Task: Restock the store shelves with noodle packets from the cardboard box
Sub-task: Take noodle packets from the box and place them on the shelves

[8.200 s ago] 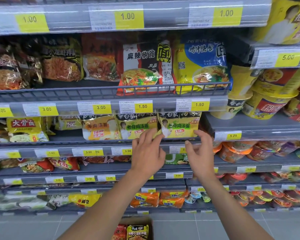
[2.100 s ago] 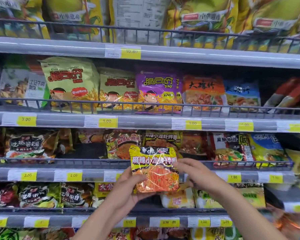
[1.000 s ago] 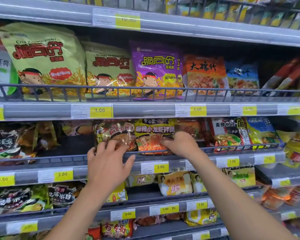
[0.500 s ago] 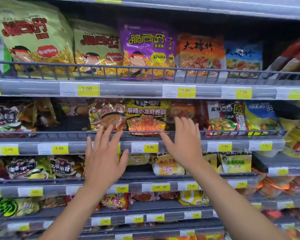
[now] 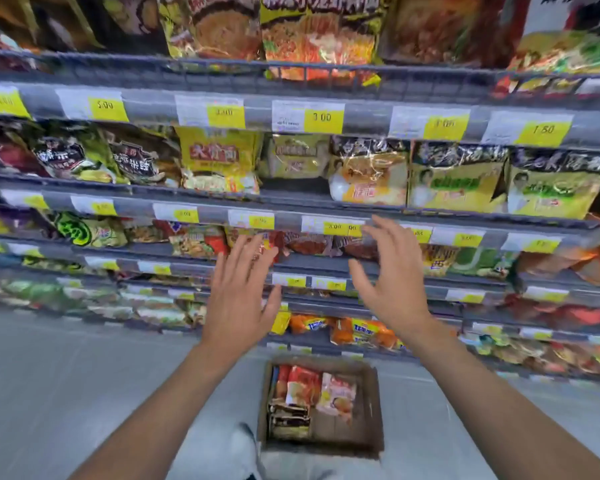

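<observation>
A brown cardboard box [image 5: 371, 403] sits on the floor below me, with a few noodle packets [image 5: 303, 386] in its left half and bare bottom on the right. My left hand [image 5: 238, 296] and my right hand [image 5: 390, 282] hover empty above the box, fingers spread, in front of the lower shelves. The yellow and black noodle packet [image 5: 317, 32] stands behind the wire rail of the top visible shelf, among other packets.
Grey shelves [image 5: 368, 119] with yellow price tags run across the view, packed with noodle packets. Orange packets [image 5: 361, 332] fill the lowest shelf just behind the box. Grey tiled floor [image 5: 66, 393] lies to the left of the box.
Both hands have left the yellow and black packet on the shelf and dropped, empty, toward the lower shelves. My view has tilted down, bringing the box on the floor into sight.
</observation>
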